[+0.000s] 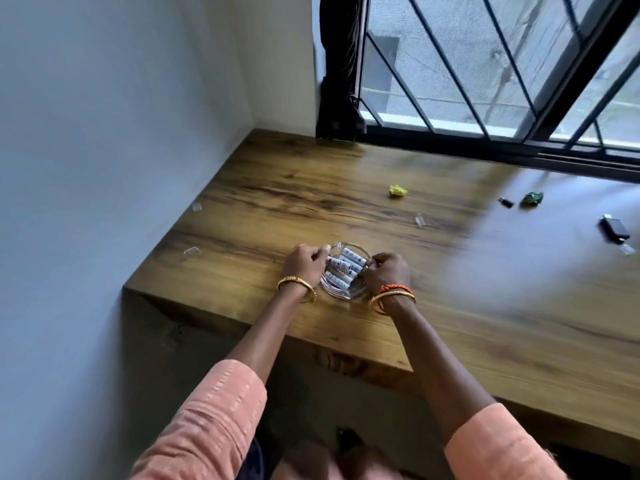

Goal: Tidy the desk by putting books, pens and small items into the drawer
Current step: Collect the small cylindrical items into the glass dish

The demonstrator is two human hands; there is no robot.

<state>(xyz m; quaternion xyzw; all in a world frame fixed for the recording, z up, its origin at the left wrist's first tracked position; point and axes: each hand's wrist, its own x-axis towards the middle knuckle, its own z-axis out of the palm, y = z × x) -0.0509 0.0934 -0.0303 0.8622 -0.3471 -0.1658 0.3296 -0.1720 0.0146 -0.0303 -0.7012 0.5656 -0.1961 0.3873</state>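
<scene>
A clear glass dish sits near the front left corner of the wooden desk. Several white batteries with dark print lie inside it. My left hand grips the dish's left rim, fingers curled over the edge. On the opposite rim, my right hand holds the dish with curled fingers. Both wrists wear gold bangles. No drawer is in view.
Further back on the desk lie a crumpled yellow wrapper, a green wrapper, a small black piece, a black USB-like device and small clear plastic caps. A wall stands on the left, a barred window behind.
</scene>
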